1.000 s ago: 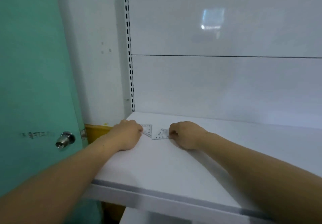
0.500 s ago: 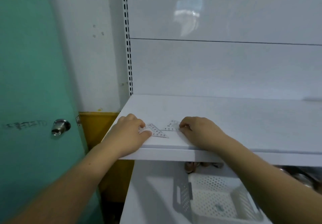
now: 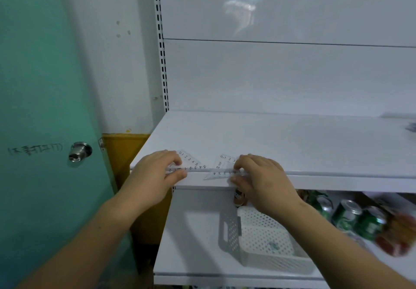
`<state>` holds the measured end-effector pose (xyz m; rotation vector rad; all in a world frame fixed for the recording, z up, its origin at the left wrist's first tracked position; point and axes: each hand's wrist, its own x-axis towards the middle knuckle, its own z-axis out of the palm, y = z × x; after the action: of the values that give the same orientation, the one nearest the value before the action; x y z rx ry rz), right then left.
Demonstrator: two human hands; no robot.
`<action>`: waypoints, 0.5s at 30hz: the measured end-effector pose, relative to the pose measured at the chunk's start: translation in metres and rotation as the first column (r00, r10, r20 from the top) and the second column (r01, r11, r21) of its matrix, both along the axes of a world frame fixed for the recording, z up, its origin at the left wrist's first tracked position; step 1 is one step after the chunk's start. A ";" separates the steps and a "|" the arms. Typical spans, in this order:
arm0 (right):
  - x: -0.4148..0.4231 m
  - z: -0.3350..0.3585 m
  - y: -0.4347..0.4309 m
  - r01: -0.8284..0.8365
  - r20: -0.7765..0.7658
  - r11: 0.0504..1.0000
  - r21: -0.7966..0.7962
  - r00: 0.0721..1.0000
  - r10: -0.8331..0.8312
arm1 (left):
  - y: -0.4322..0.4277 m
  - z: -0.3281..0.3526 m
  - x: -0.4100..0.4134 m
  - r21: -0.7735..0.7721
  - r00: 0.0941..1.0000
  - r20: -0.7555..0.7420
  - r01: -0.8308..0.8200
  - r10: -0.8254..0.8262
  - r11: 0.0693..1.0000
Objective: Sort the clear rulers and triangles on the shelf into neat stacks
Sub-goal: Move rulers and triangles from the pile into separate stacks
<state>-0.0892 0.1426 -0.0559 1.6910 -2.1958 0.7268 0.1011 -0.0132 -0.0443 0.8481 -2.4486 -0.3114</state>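
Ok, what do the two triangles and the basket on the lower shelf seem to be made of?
Left triangle and right triangle: clear rigid plastic, probably; the white shelf shows through them, black numerals printed on. Basket: white moulded plastic, matte, perforated with small holes all over.

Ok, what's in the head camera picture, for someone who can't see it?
At the front edge of a white shelf, the left hand pinches the left triangle and the right hand the right triangle, both clear. A basket and green cans sit below.
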 end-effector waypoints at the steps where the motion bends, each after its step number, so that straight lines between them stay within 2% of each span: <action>1: 0.000 0.000 0.001 -0.002 0.022 1.000 -0.007 1.000 0.002 | 0.000 0.000 0.000 -0.021 1.000 0.009 0.007 -0.006 1.000; 5: 0.001 0.006 0.003 0.031 0.131 0.999 0.018 0.991 -0.033 | 0.003 0.000 0.001 -0.091 0.999 0.030 -0.014 0.016 0.996; 7: -0.001 0.009 0.004 0.045 0.163 0.999 0.015 0.985 -0.047 | 0.006 0.000 0.002 -0.091 0.999 -0.016 -0.052 0.051 0.995; 10: -0.007 0.014 0.004 0.070 0.193 0.998 -0.004 0.979 -0.068 | 0.012 0.009 -0.005 -0.046 0.985 -0.161 -0.070 0.062 0.996; 15: -0.037 0.024 0.015 0.176 0.223 0.984 0.019 0.959 -0.175 | 0.018 0.020 -0.052 0.046 0.981 -0.194 -0.014 0.023 0.999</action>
<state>-0.1265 0.1577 -0.0317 1.4500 -2.4581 0.9085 0.0493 0.0051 -0.0242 0.8182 -2.2591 -0.4230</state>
